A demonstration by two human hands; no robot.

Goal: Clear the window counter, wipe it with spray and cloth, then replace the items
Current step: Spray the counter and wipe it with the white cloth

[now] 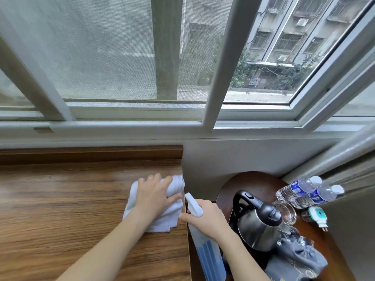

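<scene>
1. Big window [125,57] fills the top of the view, its white frame running along above the counter, a mesh screen on the left panes and clear glass on the right.
2. Wooden counter [60,209] stretches across the lower left, its right edge ending just beside the hands.
3. Round dark side table [253,179] sits lower, in the corner right of the counter.
4. Steel kettle [261,226] with a black handle stands on that table, spout pointing right.
5. A dark cloth bag [298,258] lies bunched at the table's front, just below the kettle.
6. Spray bottle [205,246], white head and pale body with blue stripes, hangs just off the counter's right edge, nozzle pointing up toward the cloth.
7. White cloth [172,216] lies bunched on the counter's right end, right at the edge.
8. Two water bottles [308,191] with blue labels lean together at the table's back right.
9. Left hand [156,195] presses on the cloth, fingers curled over its bunched folds and gripping them.
10. Right hand [207,218] wraps round the spray bottle's neck, a finger stretched out along the trigger side.
11. Glasses [286,211] sit between kettle and bottles.
12. A small white and green plug-in device [316,216] lies to their right.
</scene>
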